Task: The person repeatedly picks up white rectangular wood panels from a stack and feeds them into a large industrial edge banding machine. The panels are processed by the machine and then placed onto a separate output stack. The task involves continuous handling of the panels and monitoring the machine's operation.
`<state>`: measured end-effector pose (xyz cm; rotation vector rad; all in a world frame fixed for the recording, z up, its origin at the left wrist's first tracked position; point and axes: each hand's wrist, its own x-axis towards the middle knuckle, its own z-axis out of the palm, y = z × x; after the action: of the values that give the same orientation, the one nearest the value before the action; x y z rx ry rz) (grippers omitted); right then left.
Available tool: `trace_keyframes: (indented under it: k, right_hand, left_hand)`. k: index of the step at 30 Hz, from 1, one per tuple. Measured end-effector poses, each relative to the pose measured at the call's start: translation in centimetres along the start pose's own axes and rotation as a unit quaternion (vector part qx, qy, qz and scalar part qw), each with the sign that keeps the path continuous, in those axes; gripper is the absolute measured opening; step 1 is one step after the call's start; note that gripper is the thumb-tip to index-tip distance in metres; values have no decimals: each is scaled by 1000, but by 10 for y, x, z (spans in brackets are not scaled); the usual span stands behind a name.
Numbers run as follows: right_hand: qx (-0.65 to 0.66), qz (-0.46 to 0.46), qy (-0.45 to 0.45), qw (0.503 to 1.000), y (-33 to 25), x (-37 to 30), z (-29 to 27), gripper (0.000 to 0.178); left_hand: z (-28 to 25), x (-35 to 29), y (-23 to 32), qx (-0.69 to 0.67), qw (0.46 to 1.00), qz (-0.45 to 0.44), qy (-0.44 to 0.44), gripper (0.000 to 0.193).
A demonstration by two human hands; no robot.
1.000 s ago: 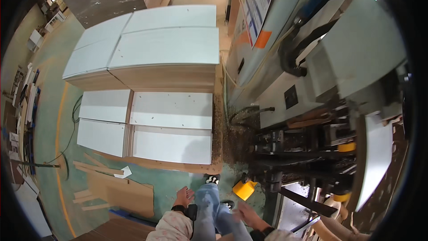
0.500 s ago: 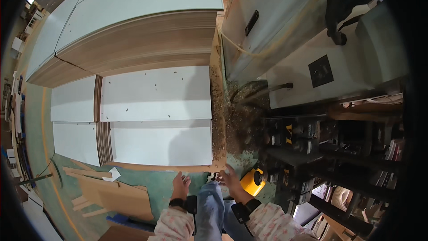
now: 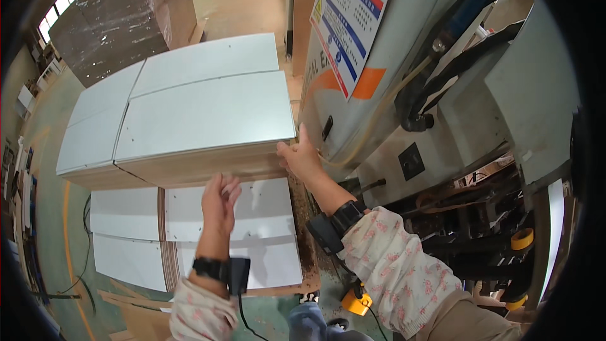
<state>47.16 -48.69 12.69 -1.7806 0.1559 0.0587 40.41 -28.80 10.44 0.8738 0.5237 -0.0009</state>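
Note:
A tall stack of white-faced panels with brown edges stands ahead of me. My right hand is at its near right corner, thumb toward the front edges and a finger stretched up along the right side; I cannot tell if it touches. It looks open. My left hand hovers before the stack's front face, above the lower white panels. Its fingers are loosely bent and apart, with nothing in them. Both wrists wear black straps with small boxes.
On the right stands a grey-white machine with a sign card and a hose. A yellow object lies on the floor near my feet. Cardboard pieces lie at lower left. A film-wrapped stack stands at the far left.
Both hands have risen from near my legs and reached forward, the right to the tall stack's corner, the left in front of it. My view has tilted up, showing more of the stack's top.

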Motion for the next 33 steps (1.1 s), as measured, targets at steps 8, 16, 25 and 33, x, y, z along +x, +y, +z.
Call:
trace_keyframes:
  k: [8,16,25,33]
  right_hand:
    - [-14,5,-46,999,4,6,10,82]
    - [187,80,-6,979,2,-27,15,58]
    - [456,149,-30,877,6,-74,-18,31]
    - [229,29,76,970,-76,-256,-93,26]
  left_hand:
    - [54,38,34,-16,999,-24,-24,47]
    - [33,55,9,-26,998,-3,53,23]
    - [25,-42,-20,-28,999,-40,17,10]
    - [-66,-82,47,298,920,250,-49,49]
